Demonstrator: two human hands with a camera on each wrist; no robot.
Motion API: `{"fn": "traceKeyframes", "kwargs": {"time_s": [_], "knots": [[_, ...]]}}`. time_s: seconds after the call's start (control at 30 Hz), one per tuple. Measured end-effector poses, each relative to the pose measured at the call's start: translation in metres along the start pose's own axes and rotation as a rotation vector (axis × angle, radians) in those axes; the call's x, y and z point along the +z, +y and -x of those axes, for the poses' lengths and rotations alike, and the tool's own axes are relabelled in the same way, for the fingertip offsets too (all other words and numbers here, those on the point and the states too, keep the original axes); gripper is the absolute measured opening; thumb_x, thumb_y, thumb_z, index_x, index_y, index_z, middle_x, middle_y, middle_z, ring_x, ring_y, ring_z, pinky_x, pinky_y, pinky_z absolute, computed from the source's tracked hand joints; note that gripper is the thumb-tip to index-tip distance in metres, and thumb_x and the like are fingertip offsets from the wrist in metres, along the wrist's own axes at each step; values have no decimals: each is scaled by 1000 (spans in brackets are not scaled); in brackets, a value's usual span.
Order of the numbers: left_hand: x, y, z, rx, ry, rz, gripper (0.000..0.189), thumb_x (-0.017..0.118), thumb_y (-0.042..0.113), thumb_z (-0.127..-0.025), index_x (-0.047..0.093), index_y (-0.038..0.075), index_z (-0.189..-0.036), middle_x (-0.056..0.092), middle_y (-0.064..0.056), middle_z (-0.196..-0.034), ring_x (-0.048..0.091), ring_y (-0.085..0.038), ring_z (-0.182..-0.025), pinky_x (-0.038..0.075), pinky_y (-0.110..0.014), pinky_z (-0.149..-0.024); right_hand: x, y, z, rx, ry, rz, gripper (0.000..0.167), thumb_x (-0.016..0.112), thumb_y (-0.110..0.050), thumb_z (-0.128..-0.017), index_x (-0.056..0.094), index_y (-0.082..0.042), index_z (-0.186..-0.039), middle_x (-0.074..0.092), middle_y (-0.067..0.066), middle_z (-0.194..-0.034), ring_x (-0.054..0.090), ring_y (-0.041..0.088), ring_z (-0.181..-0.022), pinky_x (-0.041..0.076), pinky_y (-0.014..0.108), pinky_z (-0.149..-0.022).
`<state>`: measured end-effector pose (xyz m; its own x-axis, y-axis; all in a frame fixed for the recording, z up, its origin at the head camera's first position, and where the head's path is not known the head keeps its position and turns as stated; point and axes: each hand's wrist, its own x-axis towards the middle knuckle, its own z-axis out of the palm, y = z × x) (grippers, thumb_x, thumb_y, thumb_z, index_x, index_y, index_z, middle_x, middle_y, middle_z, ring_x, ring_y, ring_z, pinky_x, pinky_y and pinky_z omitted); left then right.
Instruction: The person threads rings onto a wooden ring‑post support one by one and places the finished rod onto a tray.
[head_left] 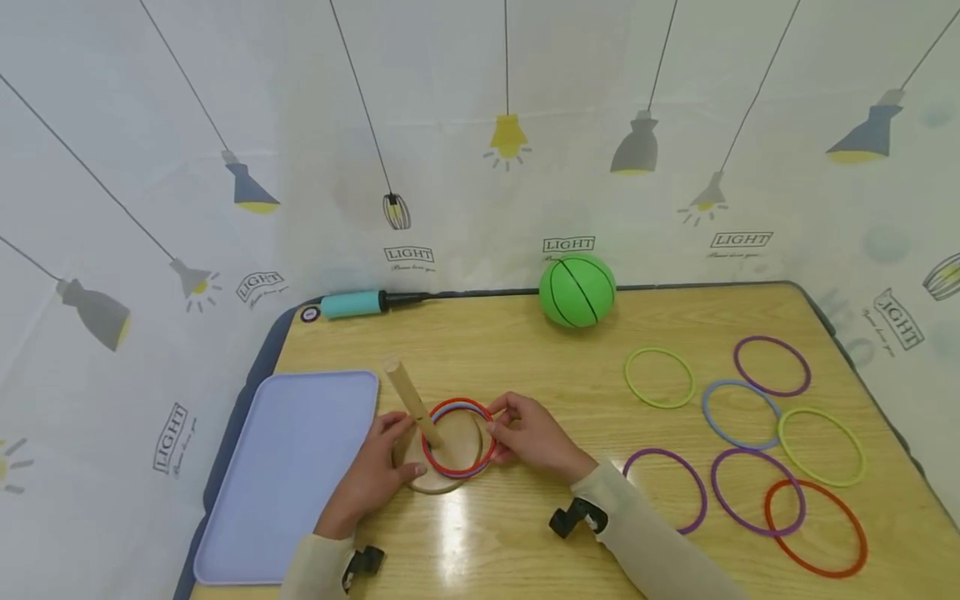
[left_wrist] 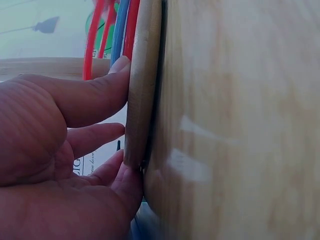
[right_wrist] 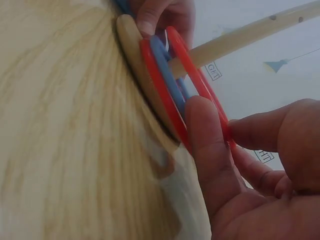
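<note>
While I've L hand clamped on base, R hand pinches top red ring, round post nr. blue ring; prob. mid-stack, so next I'd lower it level, then let go.

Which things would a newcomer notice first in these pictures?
Probably the green ball first, at the far edge of the table. Next, the wooden peg, with red and blue rings around it, between the left hand and right hand. Then the loose coloured rings at the table's right.
</note>
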<state>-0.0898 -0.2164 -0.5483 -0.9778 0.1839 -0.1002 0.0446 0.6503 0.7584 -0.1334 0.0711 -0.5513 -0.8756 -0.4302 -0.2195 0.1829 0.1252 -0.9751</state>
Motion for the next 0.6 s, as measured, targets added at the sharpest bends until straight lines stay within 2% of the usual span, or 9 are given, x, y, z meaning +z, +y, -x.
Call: {"fn": "traceKeyframes", "kwargs": {"time_s": [0.23, 0.6], "knots": [[-1, 3, 1, 4, -5, 5, 77, 87, 7, -86, 51, -5, -153, 43, -24, -157, 43, -46, -147, 35, -61, -121, 1, 6, 0, -4, -10, 49, 24, 63, -5, -103, 60, 6, -124, 69, 16, -90, 73, 19, -63, 65, 38, -62], [1, 1, 0, 16, 0, -3, 75, 86, 8, -86, 52, -6, -151, 44, -25, -156, 42, -46, -147, 34, -60, -121, -11, 7, 9, -46, 20, 215, 19, 65, -5, -98, 63, 0, -116, 68, 10, -78, 69, 17, -59, 58, 30, -56]]}}
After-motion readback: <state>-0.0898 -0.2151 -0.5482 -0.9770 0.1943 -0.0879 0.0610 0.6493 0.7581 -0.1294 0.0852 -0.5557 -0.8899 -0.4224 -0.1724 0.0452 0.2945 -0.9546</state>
